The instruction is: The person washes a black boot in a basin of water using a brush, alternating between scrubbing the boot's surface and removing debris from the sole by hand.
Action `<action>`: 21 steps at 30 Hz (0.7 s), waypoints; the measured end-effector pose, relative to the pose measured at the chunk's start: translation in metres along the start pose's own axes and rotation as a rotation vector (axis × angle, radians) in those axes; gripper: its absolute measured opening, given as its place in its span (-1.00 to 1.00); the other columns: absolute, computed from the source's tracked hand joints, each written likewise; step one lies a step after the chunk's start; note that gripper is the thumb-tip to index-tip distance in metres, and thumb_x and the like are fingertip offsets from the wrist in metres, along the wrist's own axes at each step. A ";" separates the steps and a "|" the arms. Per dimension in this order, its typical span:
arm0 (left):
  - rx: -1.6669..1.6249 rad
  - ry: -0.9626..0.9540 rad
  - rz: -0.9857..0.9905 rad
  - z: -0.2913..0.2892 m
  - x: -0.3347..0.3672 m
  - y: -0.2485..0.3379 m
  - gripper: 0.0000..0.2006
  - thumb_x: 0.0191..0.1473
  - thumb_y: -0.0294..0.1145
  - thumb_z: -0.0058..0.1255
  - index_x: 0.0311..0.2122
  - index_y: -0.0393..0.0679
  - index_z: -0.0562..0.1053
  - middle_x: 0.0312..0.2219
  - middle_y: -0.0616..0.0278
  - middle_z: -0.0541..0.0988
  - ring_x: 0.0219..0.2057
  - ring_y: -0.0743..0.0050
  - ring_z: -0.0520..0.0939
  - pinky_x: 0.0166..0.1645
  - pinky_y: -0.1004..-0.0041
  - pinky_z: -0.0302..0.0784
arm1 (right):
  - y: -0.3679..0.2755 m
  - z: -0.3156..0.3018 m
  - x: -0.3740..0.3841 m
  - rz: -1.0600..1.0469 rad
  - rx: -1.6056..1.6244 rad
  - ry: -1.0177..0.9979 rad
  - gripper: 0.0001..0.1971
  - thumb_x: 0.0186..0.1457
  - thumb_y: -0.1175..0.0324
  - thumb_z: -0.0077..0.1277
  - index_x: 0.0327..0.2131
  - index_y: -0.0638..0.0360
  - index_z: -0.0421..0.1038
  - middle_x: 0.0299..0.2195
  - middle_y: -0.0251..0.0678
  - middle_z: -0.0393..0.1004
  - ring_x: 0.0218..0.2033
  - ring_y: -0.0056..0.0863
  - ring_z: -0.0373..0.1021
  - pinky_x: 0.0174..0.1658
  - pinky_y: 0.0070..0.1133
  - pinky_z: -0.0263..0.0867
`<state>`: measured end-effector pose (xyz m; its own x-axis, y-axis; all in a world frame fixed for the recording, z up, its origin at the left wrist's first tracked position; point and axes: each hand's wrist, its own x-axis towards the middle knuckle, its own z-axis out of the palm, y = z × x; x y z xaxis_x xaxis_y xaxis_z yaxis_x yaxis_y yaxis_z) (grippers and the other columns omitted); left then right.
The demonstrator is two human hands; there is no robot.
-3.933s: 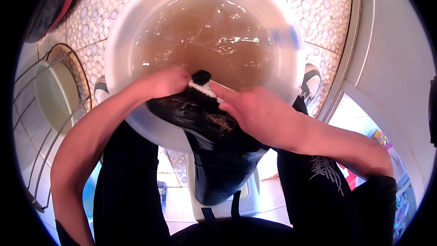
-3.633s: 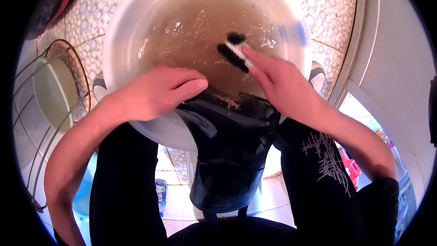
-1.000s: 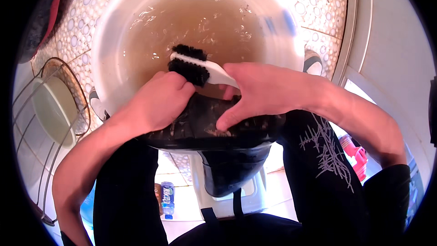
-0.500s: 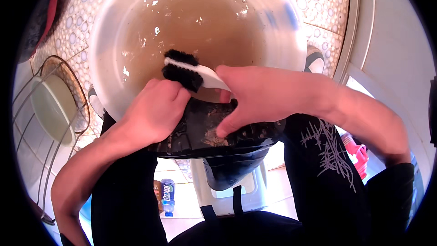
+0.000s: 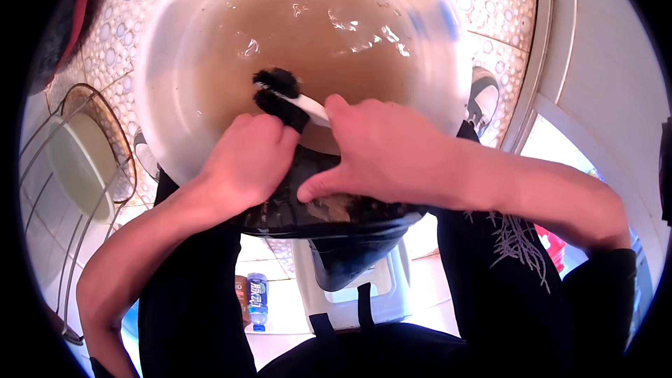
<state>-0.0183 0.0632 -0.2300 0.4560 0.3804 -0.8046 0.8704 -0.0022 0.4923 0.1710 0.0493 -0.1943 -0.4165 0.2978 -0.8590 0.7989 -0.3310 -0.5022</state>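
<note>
A black, shiny rubber boot (image 5: 341,259) lies across my thighs at the near rim of the basin, its muddy treaded sole turned up. My left hand (image 5: 252,157) is closed on the boot's left part, with the fingertips hidden. In my right hand (image 5: 385,147) is a scrubbing brush (image 5: 313,108) with a white handle and black bristles. Its bristled head points left, over the near side of the water and just past my left knuckles. My right thumb reaches down over the muddy sole.
A large white basin (image 5: 166,91) of brown, murky water stands between my feet. To the left is a wire rack (image 5: 77,220) with a pale green bowl (image 5: 84,168). A bottle (image 5: 258,301) and a grey-white plastic stool (image 5: 399,273) stand below me. A white panel (image 5: 602,49) rises at right.
My right hand has slid left along the boot, and the brush head has shifted slightly up. My left hand stays about where it was. Ripples on the water have changed.
</note>
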 end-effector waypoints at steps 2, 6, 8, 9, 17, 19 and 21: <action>-0.076 0.017 -0.049 0.001 0.000 0.000 -0.66 0.22 -0.37 -0.22 -0.39 -0.40 0.54 -0.37 -0.31 0.56 -0.24 -0.37 0.57 -0.07 -0.02 0.46 | 0.010 -0.001 0.001 -0.009 -0.031 0.045 -0.20 -0.14 -0.05 0.44 -0.16 0.49 0.22 -0.34 0.09 0.55 -0.25 -0.04 0.56 -0.21 -0.34 0.47; -0.019 -0.038 0.010 -0.004 -0.002 0.001 -0.66 0.22 -0.36 -0.21 -0.37 -0.41 0.54 -0.38 -0.30 0.55 -0.24 -0.36 0.56 -0.08 -0.02 0.46 | 0.010 -0.017 -0.004 -0.107 0.022 -0.158 -0.21 -0.13 -0.05 0.44 -0.18 0.49 0.23 -0.45 0.00 0.55 -0.35 -0.15 0.58 -0.27 -0.36 0.48; 0.020 -0.042 0.010 -0.001 -0.001 -0.001 -0.65 0.23 -0.36 -0.21 -0.38 -0.42 0.53 -0.39 -0.30 0.55 -0.24 -0.36 0.56 -0.09 -0.03 0.45 | -0.007 -0.028 -0.007 0.126 0.094 -0.283 -0.22 -0.11 -0.02 0.43 -0.16 0.49 0.21 -0.37 0.01 0.56 -0.30 -0.16 0.57 -0.25 -0.39 0.48; 0.070 0.004 0.124 0.002 -0.002 -0.010 -0.68 0.22 -0.36 -0.19 -0.38 -0.41 0.52 -0.42 -0.29 0.55 -0.28 -0.36 0.56 -0.15 -0.01 0.45 | -0.003 -0.024 -0.001 0.122 0.093 -0.279 -0.22 -0.11 -0.02 0.43 -0.16 0.49 0.21 -0.37 0.01 0.56 -0.30 -0.16 0.57 -0.25 -0.39 0.48; 0.052 0.052 0.163 0.002 -0.003 -0.007 -0.69 0.22 -0.37 -0.17 -0.42 -0.39 0.49 -0.48 -0.28 0.52 -0.35 -0.35 0.54 -0.23 0.01 0.43 | 0.017 -0.021 0.014 -0.058 -0.002 -0.262 -0.37 -0.08 0.02 0.39 -0.24 0.43 0.37 -0.36 -0.12 0.58 -0.34 -0.34 0.53 -0.30 -0.43 0.41; -0.017 -0.033 0.029 -0.005 -0.005 0.001 -0.66 0.23 -0.38 -0.21 -0.44 -0.40 0.51 -0.41 -0.31 0.55 -0.25 -0.36 0.56 -0.08 -0.03 0.44 | 0.025 -0.030 0.021 -0.030 0.009 -0.343 -0.36 -0.08 0.00 0.39 -0.21 0.43 0.38 -0.38 -0.15 0.57 -0.35 -0.34 0.52 -0.31 -0.45 0.39; -0.018 -0.018 0.051 -0.002 -0.008 0.000 -0.67 0.23 -0.38 -0.20 -0.43 -0.40 0.50 -0.45 -0.30 0.53 -0.31 -0.36 0.54 -0.17 -0.01 0.43 | 0.023 -0.034 0.021 -0.011 0.017 -0.426 -0.35 -0.09 -0.01 0.39 -0.19 0.43 0.39 -0.39 -0.17 0.57 -0.37 -0.34 0.51 -0.32 -0.47 0.38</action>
<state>-0.0220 0.0620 -0.2231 0.5029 0.3635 -0.7842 0.8428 -0.0047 0.5382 0.1955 0.0787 -0.2201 -0.5698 -0.0936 -0.8165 0.7876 -0.3457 -0.5100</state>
